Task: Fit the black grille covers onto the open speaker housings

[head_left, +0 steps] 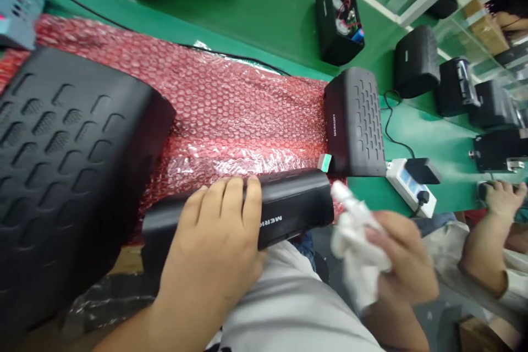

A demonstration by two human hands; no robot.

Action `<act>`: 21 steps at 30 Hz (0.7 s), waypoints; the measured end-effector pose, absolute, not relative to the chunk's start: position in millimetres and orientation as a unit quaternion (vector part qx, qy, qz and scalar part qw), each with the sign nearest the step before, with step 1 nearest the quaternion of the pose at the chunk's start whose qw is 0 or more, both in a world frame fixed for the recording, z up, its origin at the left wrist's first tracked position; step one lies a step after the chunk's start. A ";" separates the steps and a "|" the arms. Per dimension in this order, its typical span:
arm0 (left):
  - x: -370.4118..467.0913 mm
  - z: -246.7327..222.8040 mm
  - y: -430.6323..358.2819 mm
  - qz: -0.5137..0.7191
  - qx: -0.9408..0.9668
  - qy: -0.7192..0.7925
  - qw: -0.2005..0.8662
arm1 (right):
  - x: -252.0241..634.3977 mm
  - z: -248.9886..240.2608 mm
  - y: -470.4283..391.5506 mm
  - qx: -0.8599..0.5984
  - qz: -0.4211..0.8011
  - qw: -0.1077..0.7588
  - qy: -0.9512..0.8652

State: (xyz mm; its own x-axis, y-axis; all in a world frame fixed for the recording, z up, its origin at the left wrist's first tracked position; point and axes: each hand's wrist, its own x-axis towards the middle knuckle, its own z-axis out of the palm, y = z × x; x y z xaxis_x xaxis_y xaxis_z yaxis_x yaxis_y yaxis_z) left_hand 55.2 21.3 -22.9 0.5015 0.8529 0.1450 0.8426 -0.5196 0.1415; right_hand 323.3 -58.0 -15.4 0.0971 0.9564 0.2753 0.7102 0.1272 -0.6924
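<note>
My left hand [218, 236] is wrapped over a long black plastic case [299, 198], with its fingers across the upper edge. White lettering starting "MERK" shows on the case's side, partly hidden by my hand. The case lies at the near edge of red bubble wrap [247, 104]. Just off the case's right end, my right hand [400, 258] pinches a crumpled white cloth [361, 242]. Motion blurs this hand and the cloth, whose upper tip points toward the case. Behind the case's right end stands another black case [355, 121] with a slotted face, beside a small green-and-white piece [324, 163].
A large slotted black case [82, 137] fills the left side. On the green bench [268, 5] stands an opened black housing [340, 16] with wires inside. A white power strip [410, 187] lies right. A co-worker's hand [503, 198] and more black cases are farther right.
</note>
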 end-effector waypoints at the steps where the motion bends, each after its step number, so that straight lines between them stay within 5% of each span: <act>1: 55.5 -22.9 21.1 0.100 0.867 0.488 0.028 | 308.1 -10.2 -55.4 -0.600 0.155 0.352 -0.702; 6: 55.4 -20.4 20.8 0.106 0.862 0.494 0.040 | 260.5 -5.6 -26.2 -0.524 0.065 0.282 -0.801; 12: 53.8 -22.2 20.6 0.110 0.866 0.488 0.013 | 246.5 -5.9 -25.2 -0.458 0.098 0.190 -0.863; 21: 54.7 -22.2 19.0 0.122 0.868 0.481 0.033 | 237.5 -0.1 -15.3 -0.506 0.092 0.178 -0.839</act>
